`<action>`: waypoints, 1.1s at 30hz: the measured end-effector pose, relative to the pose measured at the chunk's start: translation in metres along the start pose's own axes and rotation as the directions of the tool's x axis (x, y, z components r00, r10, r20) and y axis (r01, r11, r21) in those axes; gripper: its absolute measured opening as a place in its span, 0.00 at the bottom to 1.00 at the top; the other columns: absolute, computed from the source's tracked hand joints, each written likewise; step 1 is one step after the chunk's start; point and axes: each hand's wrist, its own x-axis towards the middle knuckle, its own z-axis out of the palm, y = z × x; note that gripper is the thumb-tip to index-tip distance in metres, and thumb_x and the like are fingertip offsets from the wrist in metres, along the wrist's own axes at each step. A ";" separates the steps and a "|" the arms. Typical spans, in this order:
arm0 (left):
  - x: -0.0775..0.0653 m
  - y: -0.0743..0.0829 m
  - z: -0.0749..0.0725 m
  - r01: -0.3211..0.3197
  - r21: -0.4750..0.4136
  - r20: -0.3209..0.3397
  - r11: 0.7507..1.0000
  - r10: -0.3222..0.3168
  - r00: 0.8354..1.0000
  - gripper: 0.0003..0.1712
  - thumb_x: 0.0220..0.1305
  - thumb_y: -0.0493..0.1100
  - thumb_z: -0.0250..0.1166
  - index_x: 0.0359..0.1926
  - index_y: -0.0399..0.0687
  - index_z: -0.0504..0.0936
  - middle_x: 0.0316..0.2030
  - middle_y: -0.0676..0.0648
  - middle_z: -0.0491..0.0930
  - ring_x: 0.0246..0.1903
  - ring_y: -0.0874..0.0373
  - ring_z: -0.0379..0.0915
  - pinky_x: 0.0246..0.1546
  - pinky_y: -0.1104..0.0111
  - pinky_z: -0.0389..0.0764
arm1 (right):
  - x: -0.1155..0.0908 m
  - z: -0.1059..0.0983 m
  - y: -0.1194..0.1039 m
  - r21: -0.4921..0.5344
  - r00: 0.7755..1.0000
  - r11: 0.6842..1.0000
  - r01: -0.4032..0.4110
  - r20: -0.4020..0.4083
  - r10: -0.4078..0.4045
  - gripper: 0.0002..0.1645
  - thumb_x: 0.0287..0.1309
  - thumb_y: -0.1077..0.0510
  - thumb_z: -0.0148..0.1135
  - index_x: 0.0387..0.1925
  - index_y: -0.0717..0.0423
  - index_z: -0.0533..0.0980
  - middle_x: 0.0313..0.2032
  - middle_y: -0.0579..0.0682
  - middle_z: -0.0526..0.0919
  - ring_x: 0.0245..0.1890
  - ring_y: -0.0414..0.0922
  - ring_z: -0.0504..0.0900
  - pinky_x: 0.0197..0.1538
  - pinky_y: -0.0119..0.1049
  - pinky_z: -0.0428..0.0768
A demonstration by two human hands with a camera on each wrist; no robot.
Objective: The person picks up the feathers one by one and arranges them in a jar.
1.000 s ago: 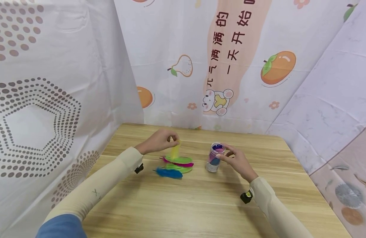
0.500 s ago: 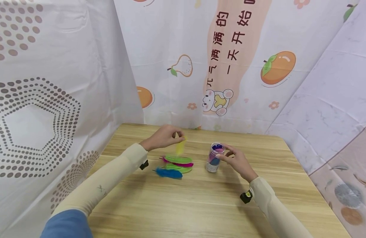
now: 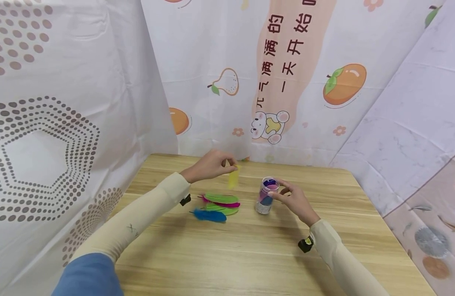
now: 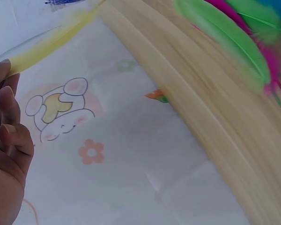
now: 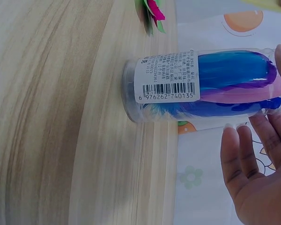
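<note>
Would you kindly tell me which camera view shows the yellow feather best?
The left wrist view: it shows the yellow feather large and lengthwise, pinched by the left hand. The head view shows it small and blurred; the right wrist view catches only a yellow part near the top right corner.

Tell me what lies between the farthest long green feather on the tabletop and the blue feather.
The head view shows a slim magenta feather, then a second green feather nearer the blue feather.

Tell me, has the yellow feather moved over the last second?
Yes. In the head view, the yellow feather has moved rightward and slightly up the picture against the blue feather on the table, closer to the clear jar.
</note>
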 end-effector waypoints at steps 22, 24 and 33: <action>0.032 0.018 0.001 -0.065 -0.008 -0.056 0.998 0.064 0.996 0.06 0.67 0.45 0.72 0.40 0.49 0.90 0.31 0.57 0.86 0.22 0.64 0.70 0.23 0.72 0.71 | -0.002 -0.001 0.001 -0.005 1.000 1.000 -0.010 0.002 0.010 0.43 0.58 0.37 0.74 0.71 0.47 0.73 0.59 0.56 0.77 0.48 0.55 0.79 0.44 0.53 0.82; 0.035 0.021 0.000 -0.073 0.002 -0.056 0.997 0.073 0.996 0.06 0.67 0.45 0.72 0.40 0.49 0.90 0.31 0.57 0.86 0.22 0.64 0.71 0.25 0.72 0.72 | -0.001 -0.001 0.001 -0.004 1.000 1.000 -0.009 0.001 0.009 0.43 0.58 0.37 0.74 0.71 0.47 0.73 0.59 0.56 0.78 0.48 0.55 0.79 0.45 0.55 0.82; 0.044 0.032 0.003 -0.134 0.011 -0.063 0.991 0.135 0.989 0.05 0.68 0.44 0.71 0.40 0.49 0.90 0.33 0.57 0.87 0.25 0.65 0.72 0.29 0.72 0.73 | -0.001 -0.001 0.000 -0.019 1.000 1.000 -0.010 0.003 0.010 0.44 0.58 0.36 0.73 0.71 0.47 0.73 0.58 0.56 0.78 0.49 0.56 0.79 0.44 0.52 0.82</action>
